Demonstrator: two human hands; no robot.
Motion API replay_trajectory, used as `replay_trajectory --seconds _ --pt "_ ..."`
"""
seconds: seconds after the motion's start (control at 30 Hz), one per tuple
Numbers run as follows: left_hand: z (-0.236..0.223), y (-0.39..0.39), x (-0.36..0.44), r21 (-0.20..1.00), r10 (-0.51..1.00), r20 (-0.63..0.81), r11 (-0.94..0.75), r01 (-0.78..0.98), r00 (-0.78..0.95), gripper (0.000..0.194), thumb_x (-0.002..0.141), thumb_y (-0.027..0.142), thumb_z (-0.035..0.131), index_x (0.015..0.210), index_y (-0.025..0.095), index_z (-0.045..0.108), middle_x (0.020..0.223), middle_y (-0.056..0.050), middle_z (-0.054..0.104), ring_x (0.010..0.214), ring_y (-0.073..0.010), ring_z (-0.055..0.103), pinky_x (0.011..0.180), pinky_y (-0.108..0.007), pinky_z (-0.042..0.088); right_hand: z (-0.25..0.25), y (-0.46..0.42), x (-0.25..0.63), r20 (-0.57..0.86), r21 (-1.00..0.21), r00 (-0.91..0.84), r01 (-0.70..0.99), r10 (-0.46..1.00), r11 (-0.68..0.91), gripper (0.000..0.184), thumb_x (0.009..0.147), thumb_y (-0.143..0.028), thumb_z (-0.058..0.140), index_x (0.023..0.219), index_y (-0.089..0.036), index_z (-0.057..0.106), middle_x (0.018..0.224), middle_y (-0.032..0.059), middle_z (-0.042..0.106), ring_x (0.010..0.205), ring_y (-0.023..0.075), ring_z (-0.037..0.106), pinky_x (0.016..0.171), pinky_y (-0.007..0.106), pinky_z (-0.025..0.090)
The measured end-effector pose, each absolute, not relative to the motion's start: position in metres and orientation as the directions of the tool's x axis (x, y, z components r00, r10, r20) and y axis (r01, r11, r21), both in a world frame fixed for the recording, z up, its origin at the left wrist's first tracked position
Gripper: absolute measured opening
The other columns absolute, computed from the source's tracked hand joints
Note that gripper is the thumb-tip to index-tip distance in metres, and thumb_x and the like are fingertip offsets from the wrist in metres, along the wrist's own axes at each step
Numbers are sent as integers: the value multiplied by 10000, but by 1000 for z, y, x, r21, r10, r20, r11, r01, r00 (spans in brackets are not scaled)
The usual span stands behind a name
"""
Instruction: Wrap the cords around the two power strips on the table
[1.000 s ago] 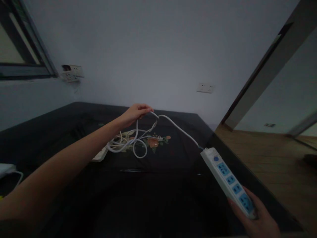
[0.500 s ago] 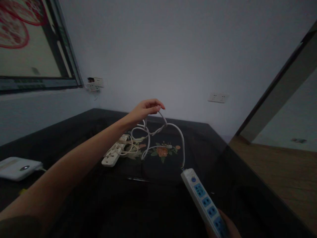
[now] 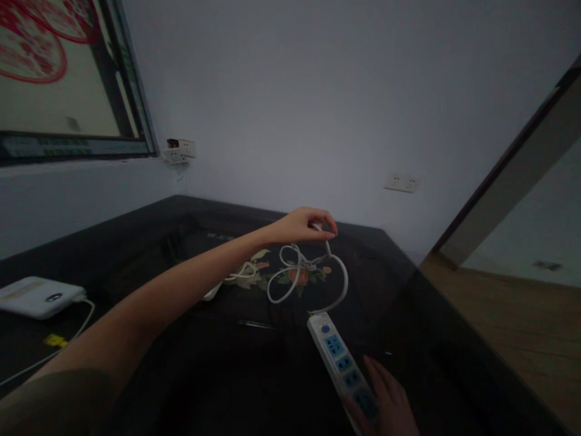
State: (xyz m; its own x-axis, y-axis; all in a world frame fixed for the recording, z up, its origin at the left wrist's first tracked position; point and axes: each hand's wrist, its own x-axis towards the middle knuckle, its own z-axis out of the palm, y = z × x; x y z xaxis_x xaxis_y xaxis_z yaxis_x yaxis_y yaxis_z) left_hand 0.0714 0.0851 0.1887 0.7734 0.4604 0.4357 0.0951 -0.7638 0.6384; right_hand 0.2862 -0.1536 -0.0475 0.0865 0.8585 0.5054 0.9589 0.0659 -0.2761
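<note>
My left hand (image 3: 312,224) reaches forward over the black tabletop, its fingers closed around the white cord (image 3: 344,284) of a power strip. The cord hangs from my fingers in loose loops and runs back to the strip's far end. That power strip (image 3: 333,357), white with blue sockets and a blue button, lies slanted in front of me. At its near end my right hand (image 3: 385,402) has thumb and fingers on either side of the strip, gripping it. A second white power strip (image 3: 211,293) shows only partly behind my left forearm, with a cream cord (image 3: 245,272) beside it.
The black glossy table (image 3: 254,375) carries a flower print. A white box-like device (image 3: 40,297) with a cable and a yellow tag (image 3: 55,340) sits at the left. Wall sockets (image 3: 402,183) are on the back wall, and a window (image 3: 68,91) is at the upper left.
My left hand has moved right and lower with the cord, drawing its loops away from the second strip. The blue-socketed strip has shifted left, and more of my right hand shows.
</note>
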Motion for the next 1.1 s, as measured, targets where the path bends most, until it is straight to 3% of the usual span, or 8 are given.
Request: replay_trajectory --seconds 0.1,0.2,0.33,0.4,0.53,0.7,0.97,1.1 --pt "184 82 76 633 434 390 -767 106 813 220 784 307 651 896 120 683 839 -68 674 638 -104 554 603 -241 399 31 -129 266 621 -299 124 950 774 88 583 881 -544 470 1324 -165 486 1258 167 598 1148 312 571 919 462 495" --pt "182 80 79 503 354 406 -856 117 843 179 787 311 661 822 141 708 795 -65 670 698 -131 558 639 -252 403 98 -83 238 687 -218 41 964 725 152 520 916 -435 459 1336 -130 471 1234 174 615 1145 307 568 923 453 478" --pt "181 80 69 259 241 438 -956 135 866 133 800 297 678 762 174 709 709 -41 614 747 -158 519 681 -270 377 132 -32 224 491 -122 -68 982 869 146 260 910 -217 457 1055 -171 667 996 124 718 864 269 683 724 363 510" --pt "181 82 59 213 225 428 -966 144 876 123 824 286 660 773 181 697 708 -34 598 761 -165 505 704 -275 369 133 -22 230 420 -208 -102 957 902 204 241 901 -198 469 974 -189 698 902 89 738 735 229 695 686 326 502" --pt "176 90 39 248 234 433 -959 134 871 110 853 271 625 800 188 675 742 -36 605 794 -172 501 742 -277 372 127 -24 254 350 -510 -48 828 935 234 249 899 -321 487 873 -204 705 614 10 696 448 155 624 524 260 469" --pt "164 110 26 281 269 451 -948 150 851 110 840 284 636 809 188 679 753 -38 630 794 -172 508 772 -289 369 105 -23 276 283 -816 106 548 953 182 323 821 -473 550 738 -176 643 599 16 669 395 139 599 407 234 440" --pt "150 156 7 416 461 477 -868 270 748 101 772 290 690 760 190 695 757 -41 657 829 -186 523 803 -302 365 63 -11 297 215 -924 206 360 955 130 516 713 -690 550 665 -176 563 483 15 616 411 146 597 411 232 425" --pt "151 175 0 494 548 506 -817 298 666 97 702 276 734 719 186 702 741 -34 665 819 -180 536 814 -297 371 52 -11 303 151 -955 191 280 970 94 538 685 -717 568 646 -180 546 459 12 603 394 146 578 409 238 410"
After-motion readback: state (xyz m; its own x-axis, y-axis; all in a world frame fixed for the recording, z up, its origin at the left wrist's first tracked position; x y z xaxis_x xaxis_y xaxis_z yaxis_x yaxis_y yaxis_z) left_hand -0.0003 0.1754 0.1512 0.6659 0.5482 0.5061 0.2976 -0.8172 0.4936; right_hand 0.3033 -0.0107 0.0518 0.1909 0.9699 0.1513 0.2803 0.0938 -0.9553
